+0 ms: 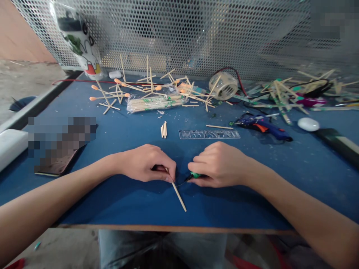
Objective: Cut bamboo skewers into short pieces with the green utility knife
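Near the front edge of the blue table, my left hand (153, 164) pinches a thin wooden stick (179, 196), whose free end slants down to the right. Just right of it, my right hand (220, 165) is closed around a small green and black tool (194, 175). A thin dark line runs between the tool's tip and the stick; what it is, I cannot make out. Beyond the hands lie several short cut sticks (164, 130), a clear ruler (209, 134) and a single stick (219, 127).
A phone (66, 149) lies at left. At right are a blue glue gun (263, 126) and a white oval object (308, 124). Behind are a bag of sticks (155, 103), stick structures, a clear roll (223, 86) and a bottle (81, 45) by the perforated metal panel (179, 33).
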The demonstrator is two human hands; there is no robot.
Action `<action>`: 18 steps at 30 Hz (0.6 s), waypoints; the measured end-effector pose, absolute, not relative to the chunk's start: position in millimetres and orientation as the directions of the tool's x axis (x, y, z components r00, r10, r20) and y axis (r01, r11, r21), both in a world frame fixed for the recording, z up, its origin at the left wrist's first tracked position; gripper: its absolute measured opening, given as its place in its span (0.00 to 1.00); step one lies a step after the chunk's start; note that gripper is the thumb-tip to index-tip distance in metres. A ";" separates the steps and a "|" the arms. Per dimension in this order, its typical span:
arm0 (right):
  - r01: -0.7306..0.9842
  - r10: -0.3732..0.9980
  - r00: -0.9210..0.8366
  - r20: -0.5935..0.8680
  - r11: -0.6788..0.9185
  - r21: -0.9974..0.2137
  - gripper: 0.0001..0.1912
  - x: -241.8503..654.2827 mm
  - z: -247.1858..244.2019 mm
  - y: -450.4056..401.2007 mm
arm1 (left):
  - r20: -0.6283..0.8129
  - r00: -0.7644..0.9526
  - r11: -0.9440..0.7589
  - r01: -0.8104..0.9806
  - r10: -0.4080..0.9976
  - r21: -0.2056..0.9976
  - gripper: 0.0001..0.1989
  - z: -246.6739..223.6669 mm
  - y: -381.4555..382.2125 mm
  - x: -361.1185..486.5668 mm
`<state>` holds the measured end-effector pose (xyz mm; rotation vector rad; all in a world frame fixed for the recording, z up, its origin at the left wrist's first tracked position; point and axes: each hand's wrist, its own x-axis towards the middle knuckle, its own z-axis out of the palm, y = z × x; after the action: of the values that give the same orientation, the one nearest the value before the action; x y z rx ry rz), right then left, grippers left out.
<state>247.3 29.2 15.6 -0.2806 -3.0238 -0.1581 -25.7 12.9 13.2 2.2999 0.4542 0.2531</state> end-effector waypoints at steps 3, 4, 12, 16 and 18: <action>0.191 0.178 -0.976 0.124 0.977 0.093 0.20 249.7 15.9 31.4 | 0.048 0.919 -0.647 0.238 0.391 0.725 0.05 13.4 12.6 -25.6; 0.193 0.181 -0.975 0.126 0.977 0.093 0.20 250.0 15.6 31.9 | 0.049 0.918 -0.648 0.238 0.392 0.723 0.05 13.4 12.5 -25.6; 0.195 0.186 -0.976 0.112 0.978 0.072 0.19 247.7 11.5 31.0 | 0.046 0.915 -0.642 0.245 0.401 0.727 0.05 13.3 12.6 -26.4; 0.198 0.191 -0.976 0.104 0.979 0.059 0.19 247.0 12.0 30.4 | 0.055 0.913 -0.639 0.238 0.404 0.731 0.05 13.3 12.7 -26.3; 0.199 0.193 -0.976 0.102 0.979 0.054 0.19 246.9 12.2 30.4 | 0.059 0.913 -0.639 0.236 0.405 0.732 0.05 13.1 12.9 -26.1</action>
<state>246.9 30.4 12.2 -0.3001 -3.0291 -0.0969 -26.1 12.9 13.1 2.2890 0.4538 0.2784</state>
